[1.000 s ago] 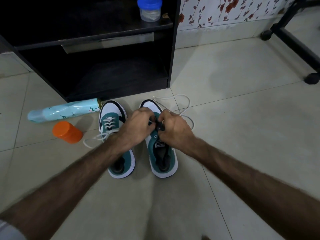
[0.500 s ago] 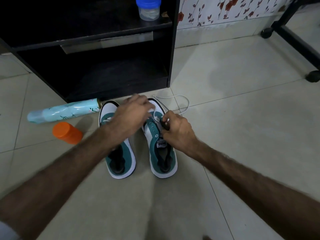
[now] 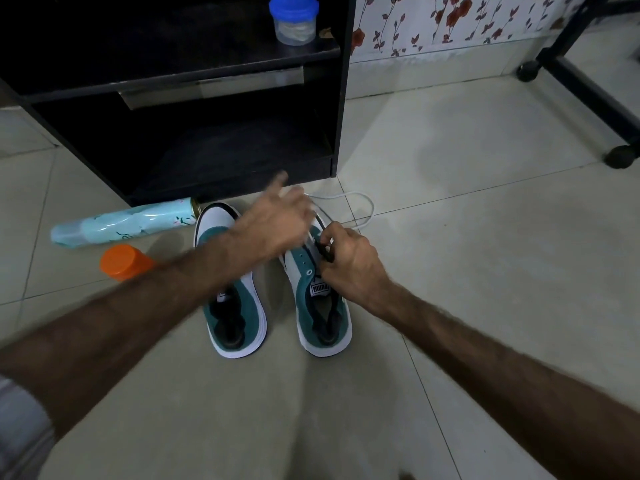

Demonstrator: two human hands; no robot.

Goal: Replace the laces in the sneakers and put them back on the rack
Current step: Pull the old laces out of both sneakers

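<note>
Right hand (image 3: 349, 261) pinches sneaker (image 3: 313, 282) eyelets — fingers curled.

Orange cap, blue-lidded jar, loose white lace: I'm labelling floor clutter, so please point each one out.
Orange cap (image 3: 122, 261): head view, on its top face.
Blue-lidded jar (image 3: 294, 8): head view, on the blue lid.
Loose white lace (image 3: 370, 204): head view, on the loop's far bend on the floor.
</note>
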